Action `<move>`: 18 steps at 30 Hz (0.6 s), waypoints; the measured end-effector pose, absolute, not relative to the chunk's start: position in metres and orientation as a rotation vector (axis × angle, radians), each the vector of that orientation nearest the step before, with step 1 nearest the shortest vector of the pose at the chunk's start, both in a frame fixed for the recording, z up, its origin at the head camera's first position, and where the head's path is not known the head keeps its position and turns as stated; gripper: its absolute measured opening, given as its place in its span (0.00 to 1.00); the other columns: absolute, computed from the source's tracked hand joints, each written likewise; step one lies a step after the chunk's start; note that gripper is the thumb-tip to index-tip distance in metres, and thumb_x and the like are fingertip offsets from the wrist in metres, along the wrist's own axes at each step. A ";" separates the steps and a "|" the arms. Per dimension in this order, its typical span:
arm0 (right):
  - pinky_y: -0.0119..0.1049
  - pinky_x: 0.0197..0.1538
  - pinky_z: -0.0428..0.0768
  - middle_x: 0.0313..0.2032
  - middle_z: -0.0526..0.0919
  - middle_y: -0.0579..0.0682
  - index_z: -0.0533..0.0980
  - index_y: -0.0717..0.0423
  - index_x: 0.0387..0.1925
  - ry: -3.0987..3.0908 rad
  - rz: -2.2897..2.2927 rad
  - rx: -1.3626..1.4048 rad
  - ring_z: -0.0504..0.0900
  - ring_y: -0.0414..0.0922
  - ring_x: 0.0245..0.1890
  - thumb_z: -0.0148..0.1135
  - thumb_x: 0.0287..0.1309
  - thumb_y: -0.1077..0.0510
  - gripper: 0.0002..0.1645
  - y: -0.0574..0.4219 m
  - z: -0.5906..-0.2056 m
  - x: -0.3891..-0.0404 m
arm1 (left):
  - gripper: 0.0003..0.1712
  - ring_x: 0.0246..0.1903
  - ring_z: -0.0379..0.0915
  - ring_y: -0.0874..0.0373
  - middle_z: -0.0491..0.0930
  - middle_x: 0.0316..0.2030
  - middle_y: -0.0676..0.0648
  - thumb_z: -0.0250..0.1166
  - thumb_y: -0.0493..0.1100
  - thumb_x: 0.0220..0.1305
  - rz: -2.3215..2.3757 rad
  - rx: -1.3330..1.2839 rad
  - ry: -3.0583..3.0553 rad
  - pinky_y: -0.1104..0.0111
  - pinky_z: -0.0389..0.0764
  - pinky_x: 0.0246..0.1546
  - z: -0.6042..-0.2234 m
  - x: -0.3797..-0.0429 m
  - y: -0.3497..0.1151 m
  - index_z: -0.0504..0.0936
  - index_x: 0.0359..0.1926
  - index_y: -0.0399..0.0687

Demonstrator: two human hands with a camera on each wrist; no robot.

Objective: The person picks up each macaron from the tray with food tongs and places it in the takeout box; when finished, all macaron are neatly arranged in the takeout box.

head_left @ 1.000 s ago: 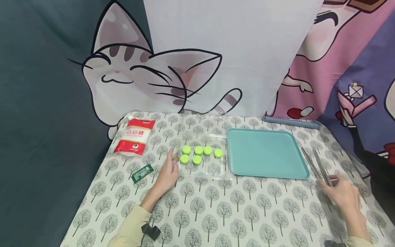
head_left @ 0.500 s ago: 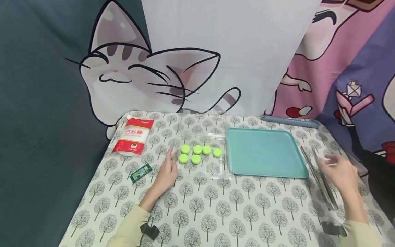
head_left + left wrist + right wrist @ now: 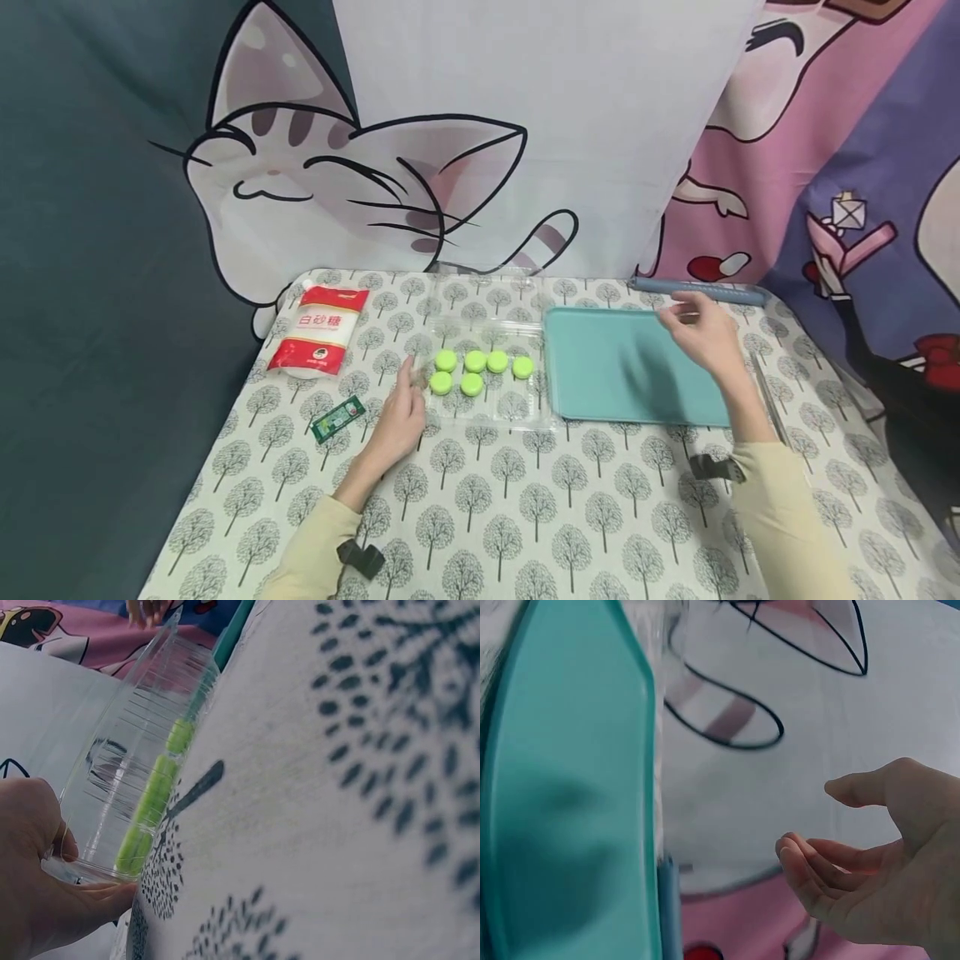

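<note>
A clear plastic box [image 3: 517, 408] lies on the table with its lid folded back, and several bright green macarons [image 3: 475, 361] sit inside it. My left hand [image 3: 401, 417] grips the box's left edge; in the left wrist view its thumb and fingers pinch the clear corner. Over the right part of the teal tray [image 3: 600, 367] hangs my right hand [image 3: 705, 337], raised and holding nothing. The right wrist view shows its thumb [image 3: 855, 787] apart from the bent fingers [image 3: 802, 870]. Metal tongs [image 3: 770, 400] lie right of the tray, partly hidden by the right forearm.
A red and white bag of white sugar [image 3: 318, 329] lies at the back left, with a small green packet [image 3: 337, 419] in front of it. Behind the tray is a long blue-grey bar [image 3: 660, 286]. A printed cloth backdrop [image 3: 450, 67] hangs behind the table.
My right hand has let go of the tongs, leaving them on the table, and has moved up and left over the tray. The left hand stays at the box.
</note>
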State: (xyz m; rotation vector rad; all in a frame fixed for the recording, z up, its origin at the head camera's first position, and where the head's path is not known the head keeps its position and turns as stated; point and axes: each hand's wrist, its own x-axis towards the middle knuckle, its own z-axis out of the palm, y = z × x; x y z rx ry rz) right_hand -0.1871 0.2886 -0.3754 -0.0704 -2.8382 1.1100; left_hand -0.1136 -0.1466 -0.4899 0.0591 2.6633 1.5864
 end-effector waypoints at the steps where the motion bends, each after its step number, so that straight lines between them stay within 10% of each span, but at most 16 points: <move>1: 0.58 0.61 0.80 0.57 0.80 0.69 0.66 0.66 0.70 -2.839 1.131 -0.052 0.79 0.66 0.59 0.57 0.72 0.45 0.36 0.282 -0.377 -0.193 | 0.38 0.71 0.64 0.35 0.62 0.73 0.32 0.44 0.36 0.77 1.588 0.058 2.662 0.42 0.59 0.75 -0.490 -0.114 -0.146 0.39 0.81 0.42; 18: 0.54 0.64 0.80 0.59 0.78 0.68 0.68 0.69 0.67 -2.893 1.548 0.034 0.79 0.63 0.58 0.56 0.71 0.52 0.33 0.184 -0.433 -0.267 | 0.39 0.70 0.64 0.36 0.62 0.74 0.32 0.44 0.35 0.76 1.600 0.072 2.653 0.44 0.60 0.76 -0.488 -0.113 -0.145 0.39 0.81 0.41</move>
